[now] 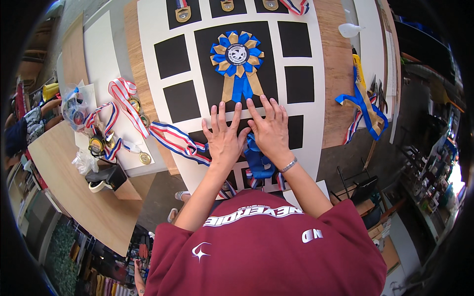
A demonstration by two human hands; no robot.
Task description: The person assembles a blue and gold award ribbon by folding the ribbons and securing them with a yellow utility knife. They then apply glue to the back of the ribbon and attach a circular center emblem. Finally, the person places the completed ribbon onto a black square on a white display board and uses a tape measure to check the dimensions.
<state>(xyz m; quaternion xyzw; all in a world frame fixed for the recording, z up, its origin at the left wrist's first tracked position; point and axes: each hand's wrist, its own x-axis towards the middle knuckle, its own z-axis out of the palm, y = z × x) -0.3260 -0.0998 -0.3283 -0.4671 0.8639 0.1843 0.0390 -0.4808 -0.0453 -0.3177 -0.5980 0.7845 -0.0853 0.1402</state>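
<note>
A blue and gold rosette with a round printed centre lies in the large black middle window of a white mat board. Its tails hang toward me. My left hand lies palm down with fingers spread, its fingertips by the lower ends of the tails. Beside it my right hand is also flat and spread, fingertips at the tails' ends; whether they press on the ribbon I cannot tell. Under and between my wrists is a bunched blue ribbon, partly hidden. A striped red, white and blue ribbon runs out to the left.
Several gold medals lie in the far windows. Left, medals with striped ribbons and a clear plastic bag cover a white sheet. Right, a white bottle and blue-gold ribbon lie near the table's edge, beside dark-bladed tools.
</note>
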